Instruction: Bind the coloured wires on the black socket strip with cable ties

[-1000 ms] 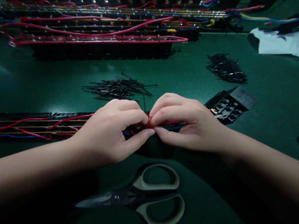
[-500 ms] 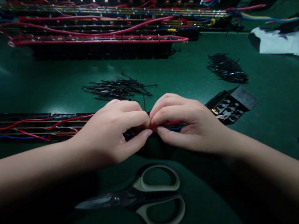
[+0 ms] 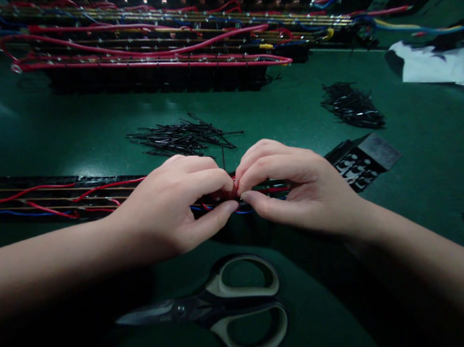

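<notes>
Wires beneath both arched hands

Scissors — front; white sheet — right

Both hands nearly meeting, fingers curled, forearms angled inward

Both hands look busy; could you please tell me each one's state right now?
Left hand: curled at the wires; grip can't be told.
Right hand: pinched closed there; anything held is hidden.
</notes>
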Demonstrator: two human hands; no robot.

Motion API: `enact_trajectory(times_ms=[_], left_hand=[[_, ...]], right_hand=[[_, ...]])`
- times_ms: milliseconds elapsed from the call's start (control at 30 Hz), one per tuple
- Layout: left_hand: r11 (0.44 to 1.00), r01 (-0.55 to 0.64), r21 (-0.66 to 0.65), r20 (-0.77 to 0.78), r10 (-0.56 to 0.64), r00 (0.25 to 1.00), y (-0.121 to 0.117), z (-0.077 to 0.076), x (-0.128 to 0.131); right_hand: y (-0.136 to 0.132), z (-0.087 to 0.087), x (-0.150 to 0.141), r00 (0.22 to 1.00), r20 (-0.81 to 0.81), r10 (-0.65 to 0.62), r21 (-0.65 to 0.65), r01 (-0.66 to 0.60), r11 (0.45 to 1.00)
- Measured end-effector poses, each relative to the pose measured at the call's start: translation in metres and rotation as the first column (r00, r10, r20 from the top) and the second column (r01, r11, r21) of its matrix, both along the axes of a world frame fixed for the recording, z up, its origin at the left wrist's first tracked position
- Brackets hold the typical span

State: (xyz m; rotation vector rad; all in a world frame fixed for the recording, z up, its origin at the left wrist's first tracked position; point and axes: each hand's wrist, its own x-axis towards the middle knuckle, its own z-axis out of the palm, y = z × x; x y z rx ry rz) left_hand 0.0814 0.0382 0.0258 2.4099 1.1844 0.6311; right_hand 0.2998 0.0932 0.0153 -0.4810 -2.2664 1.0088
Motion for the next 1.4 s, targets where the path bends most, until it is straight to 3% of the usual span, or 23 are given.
enact_trajectory(times_ms=[333, 600, 833, 1400], left_hand=[[0.998, -0.012, -0.055, 0.011, 0.013, 1.0, 0.0007, -0.0011, -0.0012], [1.0, 0.015, -0.001, 0.012, -0.015, 1.0, -0.0025, 0.0013, 0.0004], [0.997, 0.019, -0.075, 0.062, -0.015, 0.998, -0.0043, 0.0015, -0.0004], [0.998, 0.064, -0.006, 0.091, -0.063, 0.994, -0.0083, -0.0027, -0.0016]], right_hand=[[-0.0027, 0.0005, 0.0, 1.0, 0.022, -0.005, 0.007, 0.005, 1.0], [-0.0056, 0.0005, -0.0017, 0.995, 0.098, 0.013, 0.083, -0.021, 0.996], [-0.0045, -0.0012, -0.0012, 0.994, 0.099, 0.041, 0.116, -0.052, 0.992], [-0.0031, -0.0091, -0.001, 0.992, 0.113, 0.05, 0.197, -0.072, 0.978]])
